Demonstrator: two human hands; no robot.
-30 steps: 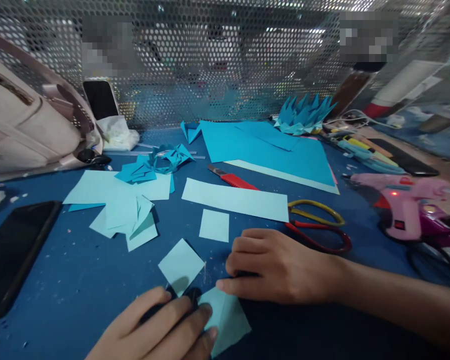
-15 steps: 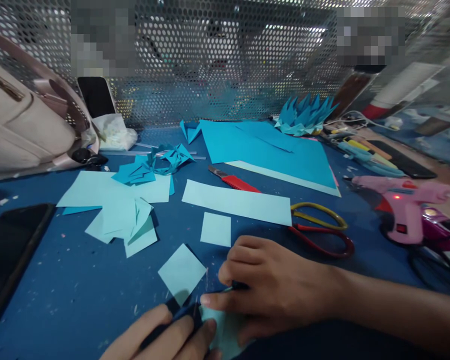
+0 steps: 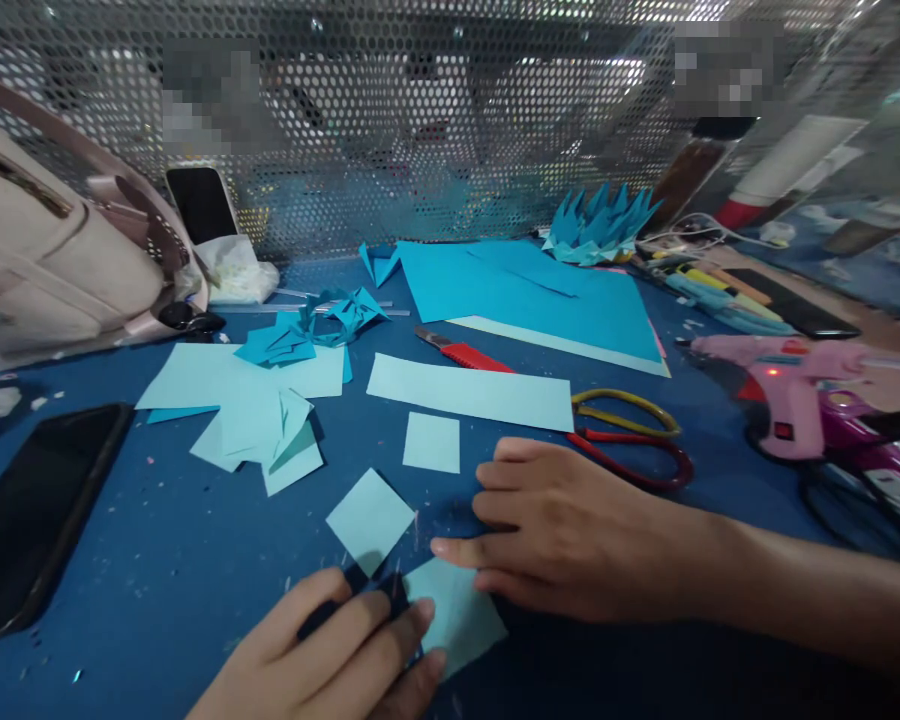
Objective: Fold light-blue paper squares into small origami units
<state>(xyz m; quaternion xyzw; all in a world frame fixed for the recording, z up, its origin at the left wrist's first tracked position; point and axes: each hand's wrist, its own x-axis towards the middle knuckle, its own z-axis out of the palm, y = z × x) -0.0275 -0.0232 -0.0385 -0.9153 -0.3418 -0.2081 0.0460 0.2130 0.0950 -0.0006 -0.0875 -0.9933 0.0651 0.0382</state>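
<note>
Dim, bluish light; glare on the mesh screen point(image 3: 450, 110) at 12 o'clock; edges warped and soft.

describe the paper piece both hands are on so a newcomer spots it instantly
On the blue table, look at the near edge, where the left hand and right hand meet. The paper piece lies flat between them, pale blue, under the fingertips of both. Unlike the two loose pale squares just beyond, it is the only one being touched.

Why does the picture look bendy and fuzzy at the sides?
Head view: the wide lens curves the perforated metal screen and blurs the pink glue gun at the edge; the middle stays sharp, and the right hand casts a soft shadow on the blue table.
</note>
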